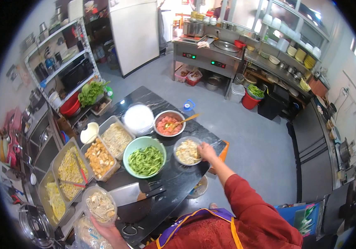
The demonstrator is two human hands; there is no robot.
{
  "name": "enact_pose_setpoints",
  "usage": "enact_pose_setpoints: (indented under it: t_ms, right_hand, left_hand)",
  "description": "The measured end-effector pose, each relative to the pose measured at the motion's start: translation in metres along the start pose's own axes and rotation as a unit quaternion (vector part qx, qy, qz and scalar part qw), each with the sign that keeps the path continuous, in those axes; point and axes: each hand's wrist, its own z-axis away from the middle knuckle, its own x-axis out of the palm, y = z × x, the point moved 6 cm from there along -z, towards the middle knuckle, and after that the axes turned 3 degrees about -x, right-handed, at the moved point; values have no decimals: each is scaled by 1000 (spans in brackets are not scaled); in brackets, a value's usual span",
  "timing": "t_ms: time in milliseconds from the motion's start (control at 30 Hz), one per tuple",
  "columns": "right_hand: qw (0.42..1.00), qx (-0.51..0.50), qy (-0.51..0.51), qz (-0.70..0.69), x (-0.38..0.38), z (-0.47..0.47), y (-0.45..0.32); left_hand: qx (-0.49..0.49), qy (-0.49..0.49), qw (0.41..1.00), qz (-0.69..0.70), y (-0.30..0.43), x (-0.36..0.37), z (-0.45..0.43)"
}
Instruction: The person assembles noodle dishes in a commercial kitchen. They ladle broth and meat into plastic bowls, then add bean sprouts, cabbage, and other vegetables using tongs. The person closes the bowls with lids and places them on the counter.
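Observation:
My left hand (107,232) holds up a round clear plastic tub (100,206) of bean sprouts and fried pieces at the front left. My right hand (207,151) is at the right rim of a second clear plastic tub (188,150), also with sprouts, on the black marble-look table (178,183). Its fingertips dip over the rim; whether they pinch food or the rim is hidden. A cleaver (131,193) lies on a dark round board (134,210) between my hands. Beyond it stands a mint-green bowl (161,146) of shredded green vegetable.
Trays hold bean sprouts with red-handled tongs (81,174), fried pieces (99,158) and pale shreds (115,137). A steel bowl (157,132) of pink meat and a stack of clear lids (138,119) stand behind. Scissors (129,229) lie near a plastic bag (89,233). A bucket (201,190) stands below.

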Motion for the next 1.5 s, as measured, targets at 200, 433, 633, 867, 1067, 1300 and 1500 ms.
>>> enact_pose_setpoints:
  t_ms: [200,433,633,867,1067,1300,1500]
  right_hand:
    - [980,3,-39,-195,-2,17,60]
    - [981,25,-10,-191,-182,84,238]
    - [932,147,173,-284,-327,138,392]
    - [846,289,327,-307,-448,168,589]
    - [726,389,449,-346,-538,249,754]
    - [622,413,597,-292,-682,340,913]
    - [548,424,663,-282,-811,380,1089]
  left_hand:
    - [-60,-122,991,-10,-108,109,73]
    - [-230,-247,937,-93,-300,269,218]
    - [-351,-368,836,-207,-440,386,319]
    - [-367,-456,768,-260,-609,541,431]
    - [-389,-574,657,-297,-751,683,586]
    - [-462,-644,505,-343,-901,762,805]
    - [-481,-651,484,-333,-1015,795,965]
